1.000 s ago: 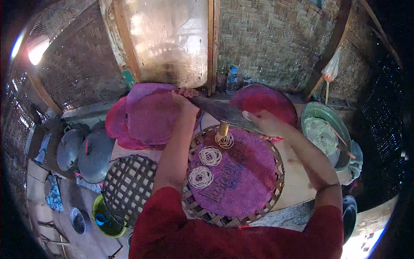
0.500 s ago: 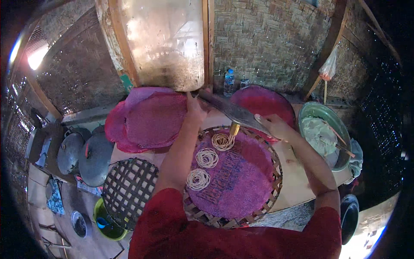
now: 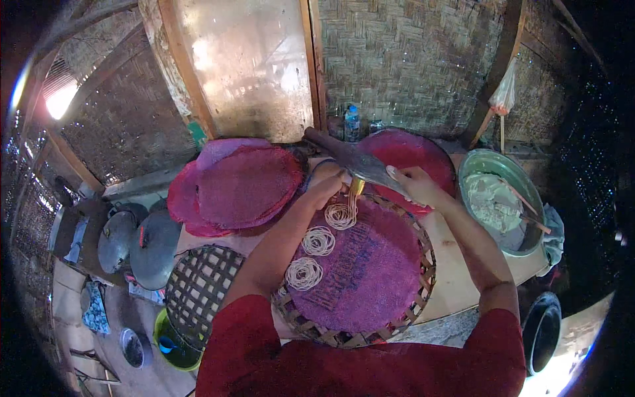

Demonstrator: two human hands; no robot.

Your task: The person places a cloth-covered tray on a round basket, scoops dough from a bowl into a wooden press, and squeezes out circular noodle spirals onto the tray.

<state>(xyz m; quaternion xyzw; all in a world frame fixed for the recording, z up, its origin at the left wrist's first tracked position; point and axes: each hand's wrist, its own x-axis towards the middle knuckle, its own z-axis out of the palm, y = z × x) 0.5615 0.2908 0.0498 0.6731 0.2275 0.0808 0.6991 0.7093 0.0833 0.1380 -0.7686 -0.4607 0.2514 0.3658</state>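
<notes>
The long press (image 3: 357, 162) looks like dark, worn wood, mostly matt; its nozzle (image 3: 357, 186) is shiny, brass-like metal. The 3 coils (image 3: 319, 241) have a smooth, dull finish. Beneath them, the purple sheet (image 3: 377, 284) looks like coarse, grainy cloth, on a tray (image 3: 428, 264) of rough woven strips. The tabletop (image 3: 456, 271) appears smooth and matt, the green basin (image 3: 533, 202) slightly glossy, the bottle (image 3: 352, 124) clear plastic.

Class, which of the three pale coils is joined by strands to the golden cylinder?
The topmost coil in the picture: strands hang onto it from the cylinder; the middle coil and bottom coil have none.
</notes>
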